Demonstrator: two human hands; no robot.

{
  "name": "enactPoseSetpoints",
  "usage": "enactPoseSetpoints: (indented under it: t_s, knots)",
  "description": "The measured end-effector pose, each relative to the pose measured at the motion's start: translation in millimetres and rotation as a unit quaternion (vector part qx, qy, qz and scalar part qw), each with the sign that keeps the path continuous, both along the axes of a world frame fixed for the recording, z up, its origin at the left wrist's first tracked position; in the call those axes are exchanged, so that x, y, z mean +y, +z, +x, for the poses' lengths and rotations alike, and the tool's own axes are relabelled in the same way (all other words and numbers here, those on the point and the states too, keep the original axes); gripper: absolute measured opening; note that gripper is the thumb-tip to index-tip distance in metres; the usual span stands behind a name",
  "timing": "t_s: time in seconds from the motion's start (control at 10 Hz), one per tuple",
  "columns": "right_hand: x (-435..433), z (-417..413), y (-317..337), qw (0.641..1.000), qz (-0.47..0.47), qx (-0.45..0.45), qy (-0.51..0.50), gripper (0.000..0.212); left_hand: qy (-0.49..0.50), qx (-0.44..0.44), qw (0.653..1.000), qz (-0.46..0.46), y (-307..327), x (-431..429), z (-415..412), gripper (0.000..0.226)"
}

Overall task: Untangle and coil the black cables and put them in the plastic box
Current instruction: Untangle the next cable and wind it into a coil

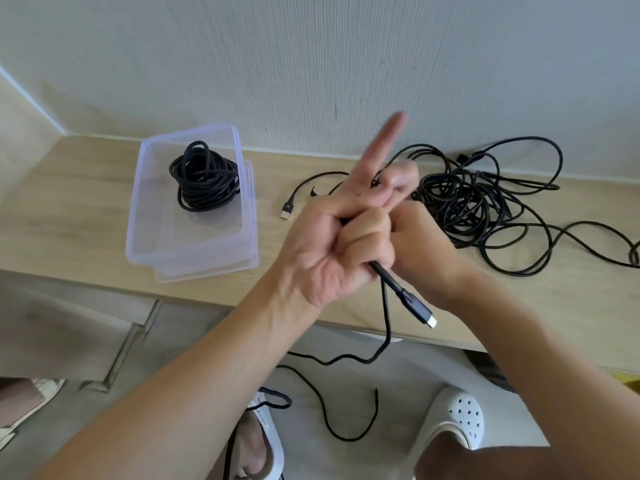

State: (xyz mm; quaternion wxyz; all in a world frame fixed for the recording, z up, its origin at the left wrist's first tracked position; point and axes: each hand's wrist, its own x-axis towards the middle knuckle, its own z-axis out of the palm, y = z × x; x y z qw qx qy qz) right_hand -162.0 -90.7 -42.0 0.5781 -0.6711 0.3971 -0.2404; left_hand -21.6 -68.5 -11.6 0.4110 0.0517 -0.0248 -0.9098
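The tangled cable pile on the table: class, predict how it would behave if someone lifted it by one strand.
The tangled cable pile is probably floppy: loops sprawl loosely across the table, and the held cable sags below the left hand. Likely to come up as one snarl, since strands cross repeatedly. Unlikely to roll.

Light wood tabletop (86, 202). A clear plastic box (138, 216) stands on a lid (207, 274) that lies flat on it. Right of the box lies a cable plug (285, 213); farther right, tangled black cables (467, 199).
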Motion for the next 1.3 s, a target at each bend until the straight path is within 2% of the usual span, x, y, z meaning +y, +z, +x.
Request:
enactPoseSetpoints:
  t_s: [0.1, 0.2, 0.3, 0.4, 0.5, 0.6, 0.7, 0.8, 1.0, 1.1, 1.2, 1.3]
  knots:
    - [4.1, 2.9, 2.5, 0.999, 0.021, 0.034, 0.007, 0.030, 0.091, 0.054, 0.994, 0.037, -1.7, -10.3, 11.8, 0.070]
    - [9.4, -0.3, 3.3, 0.996, 0.073, 0.036, 0.032, 0.020, 0.166, 0.058, 0.983, 0.054, -11.0, -15.5, 24.7, 0.070]
    - [4.8, -7.5, 6.9, 0.994, 0.094, 0.056, 0.013, 0.022, 0.239, -0.010, 0.968, 0.078, -9.2, -24.3, 37.7, 0.050]
    - [1.9, -16.2, 15.2, 0.995, 0.080, 0.062, 0.015, 0.022, 0.283, -0.223, 0.931, 0.050, -5.6, -31.1, 43.0, 0.027]
    - [1.6, -17.1, 21.2, 0.996, 0.044, 0.077, 0.002, 0.023, 0.223, -0.485, 0.845, -0.013, -5.5, -30.0, 40.0, 0.035]
    - [0.6, -17.7, 22.0, 0.996, 0.025, 0.090, 0.012, 0.024, 0.199, -0.506, 0.838, -0.035, -6.7, -23.9, 34.9, 0.055]
    - [3.1, -18.5, 27.4, 0.994, 0.017, 0.088, 0.068, 0.024, 0.287, -0.311, 0.904, 0.056, -8.0, -25.6, 35.1, 0.080]
    - [5.3, -17.9, 30.0, 0.994, 0.001, 0.075, 0.078, 0.025, 0.333, -0.278, 0.897, 0.089, -12.6, -27.3, 37.0, 0.091]
    - [2.3, -19.9, 26.5, 0.998, -0.011, 0.036, 0.046, 0.023, 0.236, -0.436, 0.861, -0.113, -12.7, -18.4, 27.9, 0.090]
    - [-0.1, -22.7, 26.7, 0.999, -0.004, -0.015, 0.036, 0.016, 0.123, -0.495, 0.841, -0.183, -14.4, -13.1, 21.7, 0.074]
    - [-3.9, -26.9, 31.1, 0.995, 0.015, -0.097, 0.003, 0.011, 0.015, -0.558, 0.798, -0.228, -13.3, -4.0, 17.6, 0.059]
    - [-8.9, -29.3, 33.5, 0.985, 0.009, -0.162, -0.053, 0.016, -0.037, -0.516, 0.824, -0.231, -11.1, -4.1, 14.9, 0.041]
